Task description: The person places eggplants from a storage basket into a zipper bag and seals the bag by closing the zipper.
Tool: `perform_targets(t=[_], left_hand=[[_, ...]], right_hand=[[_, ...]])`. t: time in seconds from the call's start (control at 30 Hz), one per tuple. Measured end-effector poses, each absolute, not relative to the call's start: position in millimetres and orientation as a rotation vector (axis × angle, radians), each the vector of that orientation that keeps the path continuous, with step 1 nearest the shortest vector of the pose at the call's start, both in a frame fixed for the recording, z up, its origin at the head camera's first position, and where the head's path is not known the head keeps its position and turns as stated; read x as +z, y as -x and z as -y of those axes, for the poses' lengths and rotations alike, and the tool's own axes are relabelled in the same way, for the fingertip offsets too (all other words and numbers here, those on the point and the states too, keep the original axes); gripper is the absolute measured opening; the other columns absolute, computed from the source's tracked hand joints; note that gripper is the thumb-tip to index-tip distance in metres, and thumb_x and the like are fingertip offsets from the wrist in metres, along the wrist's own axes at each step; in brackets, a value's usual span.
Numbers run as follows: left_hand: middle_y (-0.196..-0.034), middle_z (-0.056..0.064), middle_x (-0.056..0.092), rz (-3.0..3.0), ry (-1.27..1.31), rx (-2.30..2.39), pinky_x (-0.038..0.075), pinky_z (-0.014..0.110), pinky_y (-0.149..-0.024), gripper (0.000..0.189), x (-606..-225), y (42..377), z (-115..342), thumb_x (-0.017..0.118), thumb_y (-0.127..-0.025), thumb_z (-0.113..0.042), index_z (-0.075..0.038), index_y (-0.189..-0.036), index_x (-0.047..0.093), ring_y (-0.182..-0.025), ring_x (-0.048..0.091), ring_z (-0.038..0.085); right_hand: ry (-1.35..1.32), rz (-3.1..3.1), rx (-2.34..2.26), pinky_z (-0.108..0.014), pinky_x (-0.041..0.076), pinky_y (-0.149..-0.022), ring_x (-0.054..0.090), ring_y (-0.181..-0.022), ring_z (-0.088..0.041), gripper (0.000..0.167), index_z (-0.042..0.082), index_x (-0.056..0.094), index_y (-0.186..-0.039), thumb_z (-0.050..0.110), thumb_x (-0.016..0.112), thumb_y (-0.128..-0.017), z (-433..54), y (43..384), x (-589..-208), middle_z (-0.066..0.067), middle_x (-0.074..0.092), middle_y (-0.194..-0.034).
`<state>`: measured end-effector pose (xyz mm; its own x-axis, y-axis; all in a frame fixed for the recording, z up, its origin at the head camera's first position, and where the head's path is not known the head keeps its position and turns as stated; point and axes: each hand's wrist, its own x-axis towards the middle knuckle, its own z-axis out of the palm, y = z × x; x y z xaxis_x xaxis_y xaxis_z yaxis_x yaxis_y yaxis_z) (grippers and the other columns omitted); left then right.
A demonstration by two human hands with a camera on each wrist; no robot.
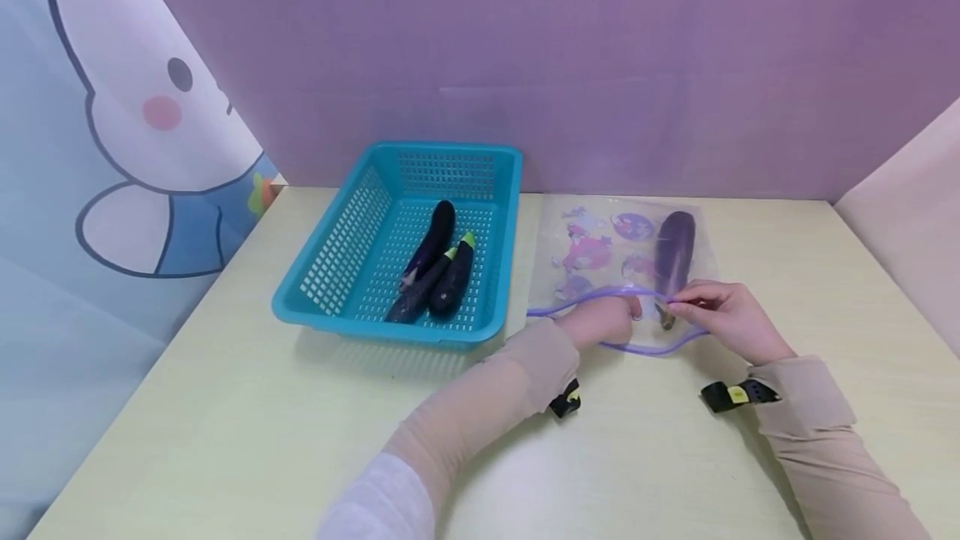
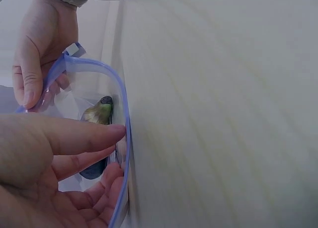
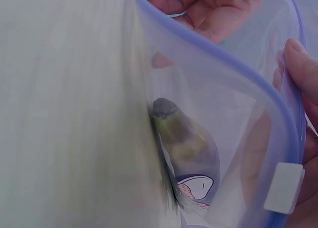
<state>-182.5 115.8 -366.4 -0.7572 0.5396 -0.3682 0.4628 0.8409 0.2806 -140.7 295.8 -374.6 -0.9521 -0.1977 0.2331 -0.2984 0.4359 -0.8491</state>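
Note:
A clear zip bag (image 1: 551,261) with a purple rim and printed cartoon figures lies flat, its mouth spread toward the person. Inside it, along the right side, is an eggplant (image 1: 675,248), stem end toward the mouth. My right hand (image 1: 723,319) pinches the bag's upper rim near the right end, close to a white slider (image 3: 284,188). My left hand (image 1: 603,322) reaches into the mouth, its fingers loosely extended and a fingertip at the rim in the left wrist view. The eggplant's stem (image 3: 165,108) lies apart from both hands.
A blue plastic basket (image 1: 390,325) stands left of the bag. Three eggplants (image 1: 453,282) lie in it. The pale wooden table (image 1: 262,440) meets a purple wall panel (image 1: 480,65) at the back. A cartoon-printed cloth (image 1: 127,332) hangs at the left.

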Motion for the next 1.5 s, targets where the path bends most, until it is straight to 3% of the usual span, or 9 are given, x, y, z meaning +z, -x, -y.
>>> perform_targets(t=[0.43, 0.63, 0.87, 1.03, 1.5], left_hand=[[-0.124, -0.009, 0.062, -2.508, -0.809, 0.468, 0.041, 0.016, -0.096, 0.031, -359.0, 175.4, -94.8, 0.064, -0.088, -0.016, -0.018, -0.12, 0.063, -0.114, 0.056, 0.007], [-0.139, -0.007, 0.051, -2.476, -0.872, 0.413, 0.036, 0.017, -0.104, 0.034, -356.8, 173.0, -87.6, 0.064, -0.09, -0.02, -0.015, -0.124, 0.061, -0.126, 0.049, 0.009], [-0.133, -0.007, 0.057, -2.488, -0.895, 0.444, 0.041, 0.02, -0.101, 0.033, -355.0, 168.8, -76.5, 0.06, -0.093, -0.026, -0.016, -0.124, 0.06, -0.119, 0.055, 0.01], [-0.128, -0.002, 0.061, -2.459, -0.938, 0.512, 0.045, 0.021, -0.096, 0.032, -358.4, 169.0, -69.5, 0.059, -0.094, -0.021, -0.012, -0.124, 0.061, -0.113, 0.059, 0.012], [-0.118, 0.002, 0.066, -2.427, -1.034, 0.516, 0.045, 0.017, -0.091, 0.032, -359.1, 169.1, -59.1, 0.06, -0.093, -0.02, -0.011, -0.123, 0.062, -0.104, 0.061, 0.011]], right_hand=[[-0.429, 2.607, 1.538, -0.015, 0.047, -0.055, 0.057, -0.067, 0.003, 0.01, -0.008, 0.068, -0.092, -0.002, 0.066, -0.084, -294.7, 139.2, -373.0, 0.021, 0.064, -0.081], [-0.436, 2.617, 1.532, -0.016, 0.046, -0.054, 0.056, -0.066, 0.001, 0.01, -0.005, 0.07, -0.091, 0.002, 0.068, -0.084, -294.5, 139.8, -375.3, 0.017, 0.064, -0.08], [-0.43, 2.626, 1.503, -0.018, 0.045, -0.052, 0.055, -0.065, 0.001, 0.013, -0.004, 0.07, -0.091, 0.008, 0.069, -0.085, -294.9, 139.9, -374.9, 0.01, 0.064, -0.08], [-0.422, 2.641, 1.49, -0.018, 0.046, -0.053, 0.055, -0.065, 0.0, 0.017, -0.005, 0.07, -0.091, 0.011, 0.07, -0.085, -294.6, 139.5, -374.3, 0.007, 0.065, -0.08], [-0.428, 2.649, 1.48, -0.018, 0.046, -0.053, 0.055, -0.066, 0.0, 0.017, -0.008, 0.069, -0.093, 0.007, 0.069, -0.085, -296.1, 139.8, -375.4, 0.006, 0.064, -0.08]])
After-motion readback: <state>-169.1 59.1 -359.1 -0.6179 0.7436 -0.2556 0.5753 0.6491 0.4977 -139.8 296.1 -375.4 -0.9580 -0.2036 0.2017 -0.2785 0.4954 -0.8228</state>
